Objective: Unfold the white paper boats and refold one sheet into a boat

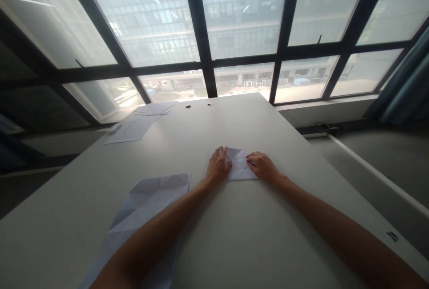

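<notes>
A small folded white paper [239, 166] lies flat on the pale table [261, 217] in front of me. My left hand [217, 167] rests on its left edge, fingers stretched out and pressing down. My right hand [263, 166] lies on its right side, fingertips curled down onto the paper near a fold. Neither hand lifts the paper off the table.
A larger creased white sheet [140, 213] lies near my left forearm. More sheets [134, 128] lie at the table's far left corner, with a small stack [156, 109] behind them. Two small dark holes [188, 106] mark the far edge. Large windows [241, 20] stand beyond; a ledge runs to the right.
</notes>
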A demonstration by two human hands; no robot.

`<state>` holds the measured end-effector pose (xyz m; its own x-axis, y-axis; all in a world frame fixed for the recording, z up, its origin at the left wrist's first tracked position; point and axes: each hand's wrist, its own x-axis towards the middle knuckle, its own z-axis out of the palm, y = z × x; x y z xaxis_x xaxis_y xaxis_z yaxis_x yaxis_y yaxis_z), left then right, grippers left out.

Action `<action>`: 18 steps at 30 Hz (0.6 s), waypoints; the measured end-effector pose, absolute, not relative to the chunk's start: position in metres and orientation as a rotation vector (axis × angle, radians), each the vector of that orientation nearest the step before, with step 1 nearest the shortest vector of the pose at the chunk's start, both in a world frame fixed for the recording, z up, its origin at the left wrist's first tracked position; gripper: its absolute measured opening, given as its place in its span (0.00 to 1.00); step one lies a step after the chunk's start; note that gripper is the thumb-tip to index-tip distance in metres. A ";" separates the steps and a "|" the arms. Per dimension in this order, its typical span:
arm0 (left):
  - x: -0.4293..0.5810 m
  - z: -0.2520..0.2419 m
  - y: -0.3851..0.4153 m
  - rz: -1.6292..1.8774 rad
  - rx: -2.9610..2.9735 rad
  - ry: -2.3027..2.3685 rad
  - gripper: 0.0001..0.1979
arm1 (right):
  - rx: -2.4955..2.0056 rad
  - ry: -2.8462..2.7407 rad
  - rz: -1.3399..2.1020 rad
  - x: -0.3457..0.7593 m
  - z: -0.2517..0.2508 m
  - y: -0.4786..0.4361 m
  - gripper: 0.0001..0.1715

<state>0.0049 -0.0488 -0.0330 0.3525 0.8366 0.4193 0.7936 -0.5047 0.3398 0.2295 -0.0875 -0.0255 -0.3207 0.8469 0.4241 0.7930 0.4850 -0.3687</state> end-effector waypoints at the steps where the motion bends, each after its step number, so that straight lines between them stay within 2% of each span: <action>1: 0.005 -0.030 -0.050 0.909 2.515 1.462 0.33 | -1.346 -2.164 0.125 0.229 -0.025 -0.088 0.08; 5: 0.006 -0.020 -0.056 0.925 2.540 1.129 0.39 | -1.337 -2.173 0.139 0.229 -0.024 -0.088 0.09; 11: 0.010 -0.014 -0.066 0.544 2.738 0.680 0.26 | -1.347 -2.183 0.120 0.230 -0.026 -0.087 0.09; 18: 0.011 -0.011 -0.067 0.544 2.785 0.658 0.18 | -1.345 -2.185 0.111 0.229 -0.026 -0.087 0.08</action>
<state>0.0114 -0.0667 -0.0106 0.8305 0.4688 0.3010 0.3840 -0.8731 0.3002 0.2293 -0.0875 -0.0262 -0.3356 0.8435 0.4193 0.7966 0.4917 -0.3517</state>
